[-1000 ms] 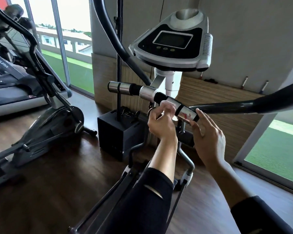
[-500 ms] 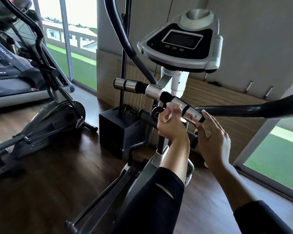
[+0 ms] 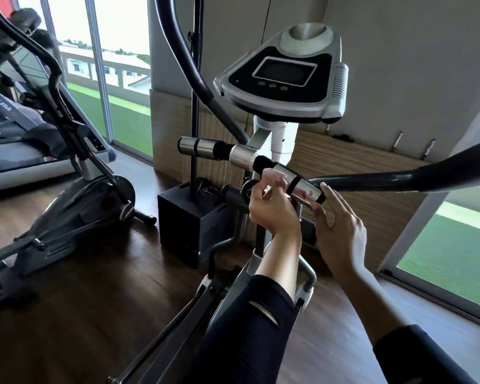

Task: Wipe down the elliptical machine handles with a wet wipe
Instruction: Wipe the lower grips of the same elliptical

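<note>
- Roughly centre: elliptical machine (image 3: 278, 139), console (image 3: 283, 76) on top.
- Handle (image 3: 241, 156): short crossbar with chrome plates, running down-right into both hands.
- Right hand (image 3: 341, 234): wide, fingers straight, tips touching the handle's end.
- Left hand (image 3: 270, 200): curled round the handle mid-bar.
- Wipe: not plainly seen; probably bunched under the left fingers.
- Risk: the small wad could slide off round chrome and drop to the floor (image 3: 81, 300).
</note>
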A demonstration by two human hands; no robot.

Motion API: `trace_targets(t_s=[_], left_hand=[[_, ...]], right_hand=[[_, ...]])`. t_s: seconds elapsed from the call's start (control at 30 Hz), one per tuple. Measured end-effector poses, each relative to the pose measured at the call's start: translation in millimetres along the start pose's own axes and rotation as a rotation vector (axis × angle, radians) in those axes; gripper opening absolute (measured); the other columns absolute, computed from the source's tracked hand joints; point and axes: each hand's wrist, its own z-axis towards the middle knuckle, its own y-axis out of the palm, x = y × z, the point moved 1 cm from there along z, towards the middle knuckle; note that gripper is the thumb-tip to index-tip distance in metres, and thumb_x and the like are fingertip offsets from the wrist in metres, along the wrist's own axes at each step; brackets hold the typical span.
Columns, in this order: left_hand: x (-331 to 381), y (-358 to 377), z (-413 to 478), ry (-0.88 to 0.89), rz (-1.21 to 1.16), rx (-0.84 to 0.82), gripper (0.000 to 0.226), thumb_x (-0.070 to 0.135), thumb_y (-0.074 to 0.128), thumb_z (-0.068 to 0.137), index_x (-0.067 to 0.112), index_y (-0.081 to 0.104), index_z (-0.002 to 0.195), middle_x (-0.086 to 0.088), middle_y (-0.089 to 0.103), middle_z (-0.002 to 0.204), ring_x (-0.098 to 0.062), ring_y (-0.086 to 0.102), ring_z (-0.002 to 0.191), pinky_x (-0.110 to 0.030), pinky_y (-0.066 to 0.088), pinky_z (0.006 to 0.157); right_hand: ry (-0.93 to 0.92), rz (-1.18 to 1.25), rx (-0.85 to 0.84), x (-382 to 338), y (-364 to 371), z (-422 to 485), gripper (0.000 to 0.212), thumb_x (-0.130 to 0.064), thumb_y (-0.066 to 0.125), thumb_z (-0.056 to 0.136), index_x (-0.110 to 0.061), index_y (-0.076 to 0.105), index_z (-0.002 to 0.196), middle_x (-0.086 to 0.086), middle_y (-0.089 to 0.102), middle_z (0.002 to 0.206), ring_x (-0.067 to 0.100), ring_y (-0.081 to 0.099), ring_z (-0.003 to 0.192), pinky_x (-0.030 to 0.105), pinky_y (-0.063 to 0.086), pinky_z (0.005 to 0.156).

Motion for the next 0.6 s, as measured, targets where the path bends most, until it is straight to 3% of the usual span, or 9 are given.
trace_targets(t_s=[0.07,0.17,0.27,0.33,0.43,0.6], left_hand=[[-7,-7,3,0.318,0.195,-0.111,0.020,0.007,0.072,0.084,0.004,0.072,0.104,-0.005,0.069,0.097,-0.008,0.066,0.089,-0.008,0.049,0.075],[-19,-16,24,0.740,0.520,-0.313,0.022,0.014,0.069,0.088,0.006,0.072,0.109,-0.009,0.068,0.115,-0.021,0.058,0.113,-0.008,0.033,0.102],[-7,-17,46,1.058,0.736,-0.547,0.023,0.012,0.065,0.090,0.007,0.071,0.111,-0.008,0.068,0.118,-0.024,0.055,0.120,-0.033,0.039,0.108],[5,-11,53,1.129,0.807,-0.770,0.024,0.017,0.062,0.090,0.008,0.071,0.111,-0.006,0.070,0.115,-0.021,0.056,0.119,-0.038,0.040,0.107],[20,5,47,1.048,0.903,-1.045,0.022,0.017,0.065,0.088,0.013,0.073,0.108,-0.005,0.071,0.111,-0.020,0.059,0.116,-0.042,0.038,0.109],[28,9,44,1.048,1.026,-1.177,0.028,0.016,0.068,0.087,0.025,0.071,0.114,0.002,0.069,0.119,-0.017,0.054,0.124,-0.050,0.027,0.113]], right_hand=[[-0.009,0.001,0.008,-1,0,0,0.044,-0.034,0.054,0.094,-0.023,0.053,0.136,-0.001,0.061,0.132,0.030,0.067,0.101,0.043,0.053,0.079],[-0.003,0.025,0.019,1,1,2,0.047,-0.037,0.053,0.091,-0.022,0.054,0.136,0.000,0.060,0.132,0.025,0.067,0.105,0.040,0.053,0.080],[0.018,0.065,0.023,5,2,1,0.046,-0.026,0.063,0.092,-0.021,0.053,0.136,0.000,0.058,0.133,0.022,0.065,0.110,0.035,0.051,0.084],[0.024,0.106,0.046,7,3,-2,0.048,-0.021,0.065,0.091,-0.019,0.052,0.137,0.001,0.058,0.133,0.020,0.063,0.114,0.035,0.052,0.089],[0.012,0.150,0.093,10,7,-4,0.047,-0.018,0.065,0.090,-0.014,0.053,0.136,0.004,0.060,0.132,0.017,0.059,0.119,0.040,0.052,0.095],[-0.001,0.145,0.108,15,13,-4,0.047,-0.023,0.062,0.090,-0.012,0.054,0.135,0.004,0.061,0.130,0.019,0.059,0.121,0.038,0.050,0.097]])
